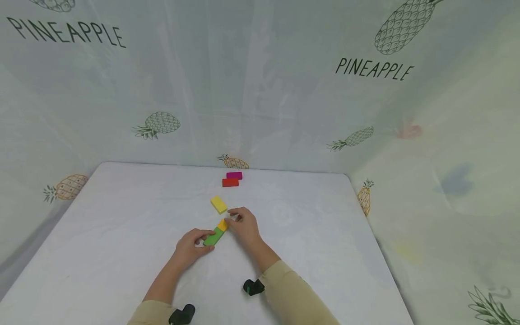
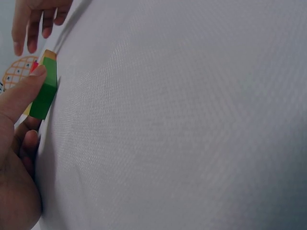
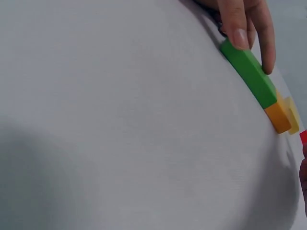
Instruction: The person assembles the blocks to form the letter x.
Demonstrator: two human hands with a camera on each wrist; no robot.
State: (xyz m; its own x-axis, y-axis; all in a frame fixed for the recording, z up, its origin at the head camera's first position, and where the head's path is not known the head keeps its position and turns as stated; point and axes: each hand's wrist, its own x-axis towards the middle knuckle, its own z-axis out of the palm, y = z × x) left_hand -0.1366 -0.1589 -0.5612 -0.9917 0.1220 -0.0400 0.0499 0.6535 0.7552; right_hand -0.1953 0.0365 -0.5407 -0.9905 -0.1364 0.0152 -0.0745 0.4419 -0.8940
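Note:
My left hand (image 1: 191, 246) holds a green block (image 1: 214, 236) between thumb and fingers, low on the white table. An orange block (image 1: 222, 225) sits end to end against the green one, at its far end. My right hand (image 1: 245, 225) is beside the orange block, fingers loosely bent. In the left wrist view, the right hand (image 2: 41, 21) hangs apart from the blocks with nothing visible in it. Just beyond the orange block, a yellow block (image 1: 219, 204) lies flat on the table. The right wrist view shows the left fingers on the green block (image 3: 250, 72).
Farther back, a red block (image 1: 230, 183) lies close in front of a magenta block (image 1: 234, 175). The white table (image 1: 317, 234) ends at a curtain (image 1: 260, 81) printed with pineapples. Dark wrist devices (image 1: 253, 287) are at both sleeves.

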